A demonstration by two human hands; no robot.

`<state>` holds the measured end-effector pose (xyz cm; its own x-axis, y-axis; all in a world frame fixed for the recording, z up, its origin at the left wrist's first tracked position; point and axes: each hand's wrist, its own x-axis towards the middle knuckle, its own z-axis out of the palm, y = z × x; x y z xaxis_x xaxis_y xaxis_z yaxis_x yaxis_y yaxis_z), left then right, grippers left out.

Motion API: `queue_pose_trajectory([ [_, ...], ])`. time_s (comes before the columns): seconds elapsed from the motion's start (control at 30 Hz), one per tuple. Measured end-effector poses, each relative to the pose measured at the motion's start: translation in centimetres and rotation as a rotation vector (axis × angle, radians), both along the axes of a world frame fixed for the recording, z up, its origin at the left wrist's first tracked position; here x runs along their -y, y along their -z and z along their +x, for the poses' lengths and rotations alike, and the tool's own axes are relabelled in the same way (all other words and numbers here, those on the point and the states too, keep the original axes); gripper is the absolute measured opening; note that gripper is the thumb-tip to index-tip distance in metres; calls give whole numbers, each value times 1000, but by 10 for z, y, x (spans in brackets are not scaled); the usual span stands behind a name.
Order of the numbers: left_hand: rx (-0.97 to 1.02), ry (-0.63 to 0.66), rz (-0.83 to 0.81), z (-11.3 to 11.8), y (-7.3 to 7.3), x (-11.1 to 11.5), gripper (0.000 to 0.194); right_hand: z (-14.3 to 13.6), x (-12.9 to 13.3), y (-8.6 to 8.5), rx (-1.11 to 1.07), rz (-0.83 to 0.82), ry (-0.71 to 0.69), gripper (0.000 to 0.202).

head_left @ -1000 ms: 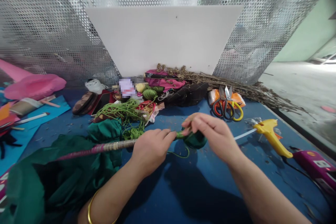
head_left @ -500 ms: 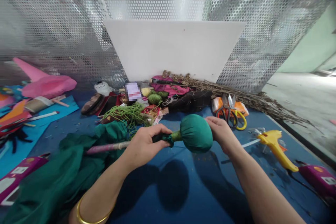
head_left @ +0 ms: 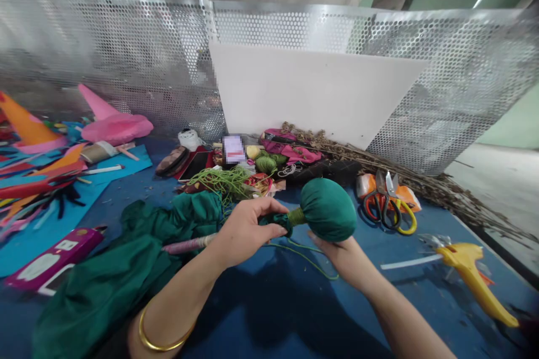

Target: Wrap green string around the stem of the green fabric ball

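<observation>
A ball covered in dark green cloth (head_left: pixel 328 210) tops a stick, its gathered neck bound with olive-green thread (head_left: pixel 297 216). My left hand (head_left: pixel 248 230) is closed around the cloth-wrapped stick just left of that binding. Below the ball, my right hand (head_left: pixel 341 255) presses its thumb and fingers against the underside; the ball hides part of the fingers. A loose green thread (head_left: pixel 311 258) hangs in a slack loop between my hands. The stick's pink-wrapped part (head_left: pixel 187 245) shows left of my left wrist, over a heap of green cloth (head_left: pixel 113 269).
Scissors (head_left: pixel 385 202) and a yellow glue gun (head_left: pixel 475 269) lie at right. Tangled green yarn (head_left: pixel 223 179), a phone (head_left: pixel 196 165) and dried stems (head_left: pixel 400 171) line the back. A purple device (head_left: pixel 56 255) and pink paper cone (head_left: pixel 113 120) are left. A white board (head_left: pixel 311 95) stands behind.
My right hand has moved from the ball's right side to beneath it. The loose green thread has come into view. The camera view has shifted, moving the table's things rightward.
</observation>
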<state>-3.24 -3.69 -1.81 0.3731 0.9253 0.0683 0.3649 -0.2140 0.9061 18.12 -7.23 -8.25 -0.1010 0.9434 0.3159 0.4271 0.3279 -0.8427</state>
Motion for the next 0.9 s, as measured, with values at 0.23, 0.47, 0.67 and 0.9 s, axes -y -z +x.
queue_pose_trajectory([
  [0.23,53,49,-76,4,3,-1,24,-34,22,-3,-25,-13,-137,28],
  [0.47,65,50,-38,3,7,-3,21,-36,45,-13,151,521,-113,13],
  [0.67,-20,63,0,11,14,-1,18,-37,39,-18,-189,301,-245,22],
  [0.9,-61,103,-8,16,19,-1,22,-37,39,-20,-120,455,-369,25],
])
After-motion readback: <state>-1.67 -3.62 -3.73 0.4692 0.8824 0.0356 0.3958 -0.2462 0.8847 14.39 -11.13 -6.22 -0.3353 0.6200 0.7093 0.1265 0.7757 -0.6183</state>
